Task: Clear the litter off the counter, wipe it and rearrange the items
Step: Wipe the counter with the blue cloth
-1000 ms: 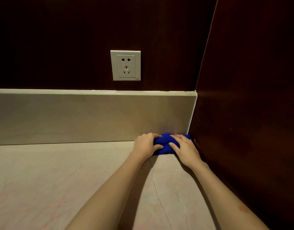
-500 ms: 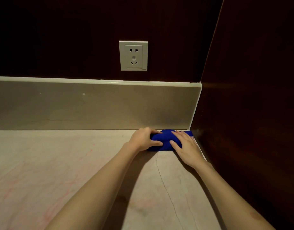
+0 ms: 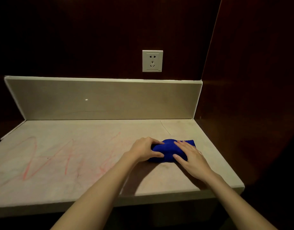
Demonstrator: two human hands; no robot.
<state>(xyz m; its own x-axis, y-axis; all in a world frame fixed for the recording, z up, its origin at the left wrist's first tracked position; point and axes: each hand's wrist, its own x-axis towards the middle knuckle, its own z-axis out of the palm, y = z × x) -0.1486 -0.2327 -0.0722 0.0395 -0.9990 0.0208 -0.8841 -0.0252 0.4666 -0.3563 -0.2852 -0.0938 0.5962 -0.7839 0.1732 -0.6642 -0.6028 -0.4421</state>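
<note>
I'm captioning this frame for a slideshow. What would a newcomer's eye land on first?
The bright blue cloth on the right part of the pale counter, with the left hand gripping its left end and the right hand resting flat on it. Next come the red scribbles across the counter's left and middle, and the white socket on the dark wall above.

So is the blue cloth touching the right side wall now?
Apart. The head view shows bare counter between the blue cloth and the side wall.
</note>
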